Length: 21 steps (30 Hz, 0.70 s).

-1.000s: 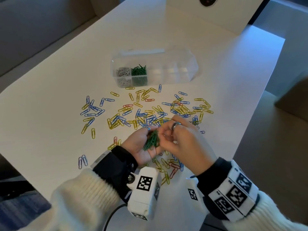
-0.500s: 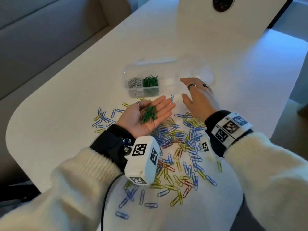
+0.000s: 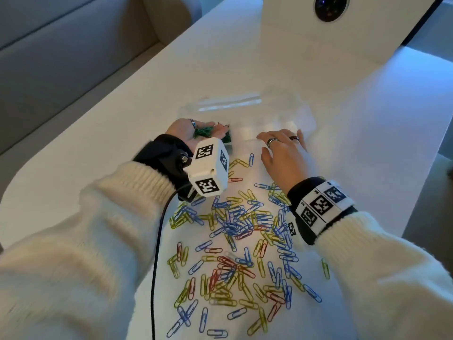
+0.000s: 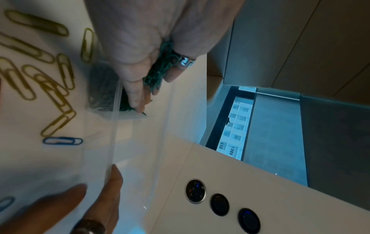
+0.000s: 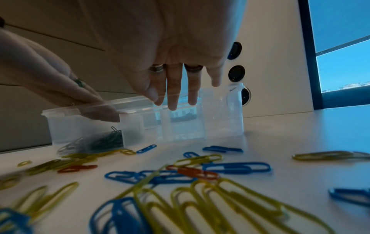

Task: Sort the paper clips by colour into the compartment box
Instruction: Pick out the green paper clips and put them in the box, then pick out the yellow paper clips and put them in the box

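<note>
The clear compartment box [image 3: 282, 114] stands across the white table [image 3: 122, 106]. Its left end holds silver clips [image 5: 70, 145] and, in the compartment beside them, green clips [image 5: 112, 139]. My left hand [image 3: 186, 128] is palm up over that end, fingers fairly straight, tilted toward the green compartment. A bunch of green clips [image 4: 160, 69] lies in its palm, and its fingertips [image 4: 138, 101] dip into that compartment. My right hand [image 3: 284, 153] lies flat with straight fingers [image 5: 174, 98] against the middle of the box's front rim. Its other compartments look empty.
Several blue, yellow and red clips [image 3: 240, 224] lie scattered on the table between the box and my body. A white panel with a dark round lens [image 3: 331, 6] stands behind the box. A grey sofa [image 3: 61, 57] runs along the left. A black cable [image 3: 157, 253] hangs from my left wrist.
My left hand carried the green clips from above the pile forward to the box's left end and tilted. My right hand slid forward onto the box's front rim.
</note>
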{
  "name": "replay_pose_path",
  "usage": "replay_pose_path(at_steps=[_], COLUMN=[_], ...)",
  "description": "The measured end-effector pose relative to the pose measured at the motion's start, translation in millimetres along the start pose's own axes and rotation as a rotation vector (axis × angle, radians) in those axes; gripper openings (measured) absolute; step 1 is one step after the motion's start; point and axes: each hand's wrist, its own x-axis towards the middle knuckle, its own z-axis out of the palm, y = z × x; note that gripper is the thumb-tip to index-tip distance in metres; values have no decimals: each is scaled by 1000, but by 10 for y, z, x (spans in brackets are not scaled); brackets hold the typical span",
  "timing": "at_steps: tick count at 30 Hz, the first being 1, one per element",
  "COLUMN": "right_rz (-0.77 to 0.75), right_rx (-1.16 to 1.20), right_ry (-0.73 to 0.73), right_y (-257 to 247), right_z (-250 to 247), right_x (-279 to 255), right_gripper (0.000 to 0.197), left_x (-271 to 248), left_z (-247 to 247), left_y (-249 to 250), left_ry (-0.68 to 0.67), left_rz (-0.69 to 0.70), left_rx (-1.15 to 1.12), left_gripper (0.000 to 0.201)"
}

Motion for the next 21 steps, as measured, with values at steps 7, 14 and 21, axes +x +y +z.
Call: replay_pose_path(at_steps=[7,14,21], right_rz=[-2,-4,-68], right_rx=[-54,-78,165], right_ry=[-22,-253,-268], right_y=[-18,-17,-10], right_z=[-20,-198,-322], right_x=[18,45,-722], right_gripper=[34,45,50], left_x=[53,-183,-792], left_z=[53,-15,-581], left_y=[65,10,-224], left_ry=[8,-94,-188], left_rz=[-19,181,548], left_rx=[295,499,1391], left_gripper=[60,32,28])
